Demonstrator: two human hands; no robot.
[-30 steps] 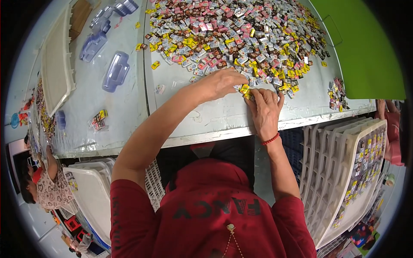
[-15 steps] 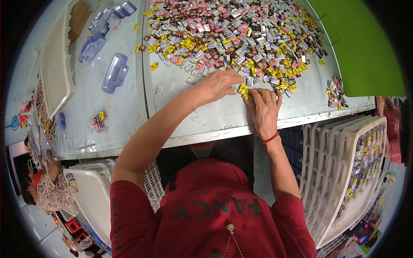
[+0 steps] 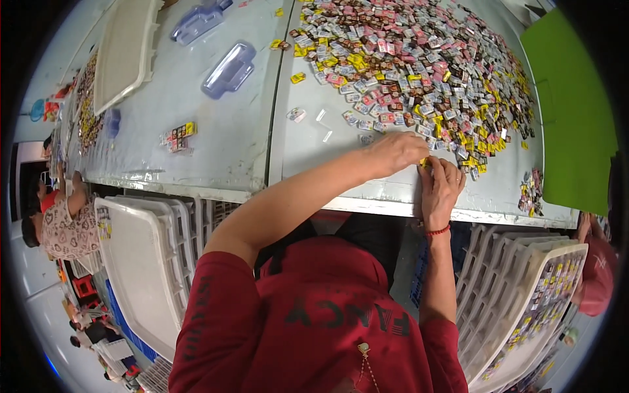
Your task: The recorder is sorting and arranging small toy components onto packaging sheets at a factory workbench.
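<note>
A broad heap of small box-like pieces (image 3: 406,65) in pink, brown, white and yellow covers the far part of the table. Along its near edge my two hands almost meet. My left hand (image 3: 396,154) has its fingers drawn together and pointing right; what they hold, if anything, is hidden. My right hand (image 3: 440,187), with a red bead bracelet at the wrist, pinches a small yellow piece (image 3: 424,162) that shows only in part between the fingertips. Several loose pieces lie just beyond my left hand.
Clear plastic trays (image 3: 228,69) and a small cluster of pieces (image 3: 178,137) lie on the left tabletop (image 3: 223,154). White crates are stacked below the table at left (image 3: 141,262) and right (image 3: 504,295). A green panel (image 3: 576,111) borders the right side. Other people are at the far left and right.
The view has swung left, so the table and heap appear farther right. My hands remain together at the heap's near edge, and less of the yellow piece shows between them.
</note>
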